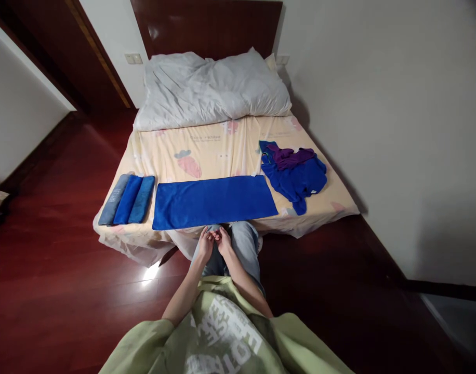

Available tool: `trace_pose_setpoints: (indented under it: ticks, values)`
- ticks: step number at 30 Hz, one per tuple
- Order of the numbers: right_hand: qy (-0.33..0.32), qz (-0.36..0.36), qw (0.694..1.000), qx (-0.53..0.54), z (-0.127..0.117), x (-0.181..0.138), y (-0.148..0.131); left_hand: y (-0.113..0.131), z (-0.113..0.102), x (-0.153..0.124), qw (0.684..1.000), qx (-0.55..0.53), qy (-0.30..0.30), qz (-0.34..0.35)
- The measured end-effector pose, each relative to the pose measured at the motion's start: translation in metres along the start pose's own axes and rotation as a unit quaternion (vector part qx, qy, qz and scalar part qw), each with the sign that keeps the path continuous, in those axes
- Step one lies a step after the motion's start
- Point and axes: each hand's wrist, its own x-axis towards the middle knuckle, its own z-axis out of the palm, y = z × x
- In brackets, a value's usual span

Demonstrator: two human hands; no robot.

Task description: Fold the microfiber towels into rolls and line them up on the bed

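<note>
My left hand and my right hand meet in front of my knees, just short of the bed's near edge. Both have curled fingers, with the fingertips touching, and nothing shows in them. Closest to them is a blue towel, spread flat and lengthwise along the front of the bed. To its left lie three folded or rolled towels side by side: a grey one, a bright blue one and a teal-blue one. A crumpled heap of blue cloths sits on the right, topped by a purple cloth.
The bed has a cream printed sheet. A bunched white quilt lies against the dark headboard. A white wall rises on the right, and dark red wooden flooring surrounds the bed.
</note>
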Motion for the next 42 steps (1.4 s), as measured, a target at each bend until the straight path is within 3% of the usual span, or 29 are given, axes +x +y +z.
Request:
trace_pose_setpoints:
  ticks: [4, 11, 14, 16, 19, 21, 24, 25, 29, 34, 42]
  values:
    - [-0.02, 0.008, 1.0, -0.007, 0.001, 0.001, -0.001, -0.005, -0.015, -0.014, 0.997, -0.038, -0.059, -0.017]
    - [-0.019, 0.044, 0.997, 0.057, 0.01, 0.004, 0.003, -0.002, -0.02, -0.022, 0.998, -0.009, -0.052, -0.033]
    - [-0.009, 0.048, 0.995, 0.084, 0.015, 0.008, 0.003, 0.016, -0.019, -0.006, 0.997, 0.047, -0.048, -0.037]
    - [0.004, 0.049, 0.994, 0.096, 0.019, 0.011, 0.003, 0.042, -0.014, 0.015, 0.991, 0.121, -0.062, -0.003]
    - [0.026, 0.049, 0.994, 0.094, 0.023, 0.013, 0.001, 0.098, 0.007, 0.063, 0.941, 0.313, -0.097, 0.082]
    - [0.032, 0.047, 0.995, 0.083, 0.023, 0.015, 0.001, 0.139, 0.03, 0.1, 0.867, 0.46, -0.134, 0.134]
    - [0.029, 0.055, 0.995, 0.075, 0.02, 0.019, 0.001, 0.184, 0.072, 0.153, 0.721, 0.642, -0.17, 0.197]
    - [0.026, 0.061, 0.995, 0.073, 0.019, 0.02, 0.001, 0.193, 0.086, 0.17, 0.704, 0.659, -0.174, 0.2]
    - [0.033, 0.087, 0.994, 0.064, 0.017, 0.028, 0.001, 0.198, 0.129, 0.228, 0.68, 0.682, -0.192, 0.187]
    - [0.055, 0.103, 0.991, 0.066, 0.017, 0.037, 0.0, 0.178, 0.15, 0.282, 0.648, 0.717, -0.21, 0.146]
    - [0.039, 0.096, 0.994, 0.019, 0.011, 0.041, -0.001, 0.17, 0.164, 0.315, 0.617, 0.756, -0.212, 0.057]
